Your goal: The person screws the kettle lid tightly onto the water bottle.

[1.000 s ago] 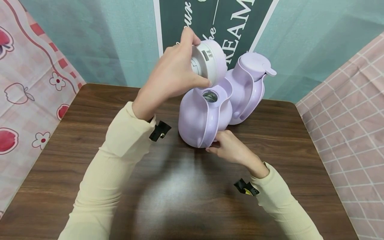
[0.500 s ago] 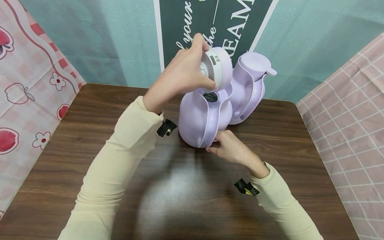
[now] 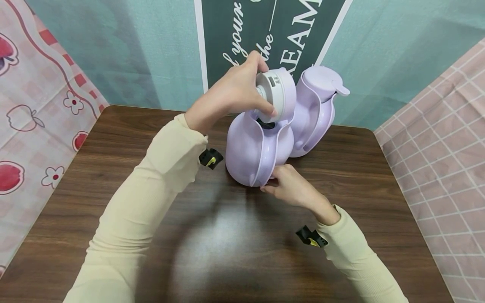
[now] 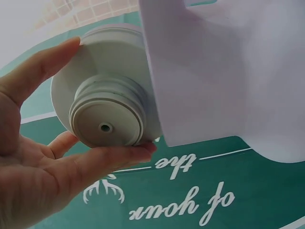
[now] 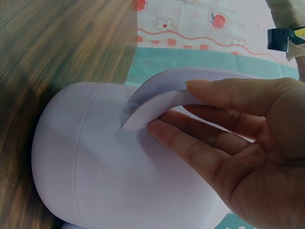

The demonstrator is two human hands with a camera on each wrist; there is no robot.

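My left hand (image 3: 236, 90) holds a lilac-and-white thermos lid (image 3: 285, 94) between thumb and fingers, close above the mouth of a lilac thermos jug (image 3: 240, 147). The lid is tilted, so its underside faces left. In the left wrist view its round white stopper (image 4: 88, 125), with a small hole, points toward the camera, beside the jug's upper wall (image 4: 200, 81). Low on the jug, my right hand (image 3: 295, 187) grips the handle (image 3: 264, 162). The right wrist view has thumb and fingers around the handle's lower end (image 5: 155, 107). The lid partly hides the jug's dark opening (image 3: 266, 123).
A second lilac thermos jug (image 3: 305, 113), its lid (image 3: 322, 80) on, stands right behind the first on the brown wooden table (image 3: 235, 252). A teal cloth (image 3: 163, 54) with a dark green lettered panel (image 3: 242, 25) hangs at the back. Patterned cloths flank both sides.
My left hand has brought the lid rightward and down toward the jug's mouth, covering more of the opening. My right hand and both jugs have stayed in place.
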